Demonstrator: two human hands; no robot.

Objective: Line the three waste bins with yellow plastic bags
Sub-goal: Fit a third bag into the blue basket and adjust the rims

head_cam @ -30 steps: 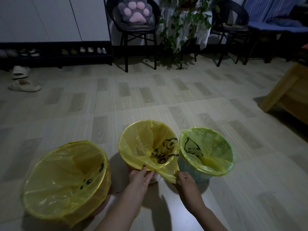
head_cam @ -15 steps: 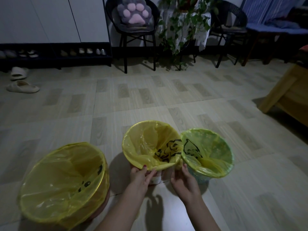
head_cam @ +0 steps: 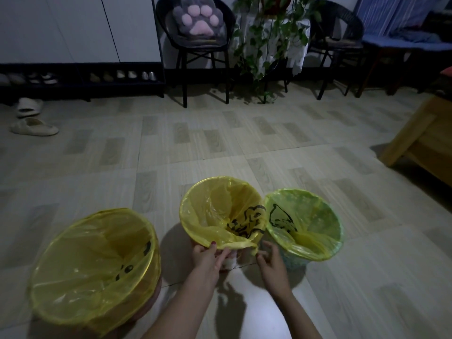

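Note:
Three waste bins stand in a row on the tiled floor, each with a yellow plastic bag over its rim. The large left bin (head_cam: 95, 263) is nearest me. The middle bin's bag (head_cam: 215, 216) bears a black print and bunches at the near rim. My left hand (head_cam: 208, 258) pinches that folded near edge, thumb on top. My right hand (head_cam: 271, 263) is just right of it, fingers curled at the bag's small hanging corner. The right bin (head_cam: 308, 223) looks greenish through its bag and touches the middle one.
A pair of pale slippers (head_cam: 31, 123) lies at far left. A black chair with a paw cushion (head_cam: 195, 33), a trailing plant (head_cam: 266, 40) and another chair stand along the back wall. A wooden furniture corner (head_cam: 420, 145) juts in at right.
The loose flap of the middle bag, stretched toward me a second ago, now lies gathered against the near rim. My right hand has moved left, in under that rim.

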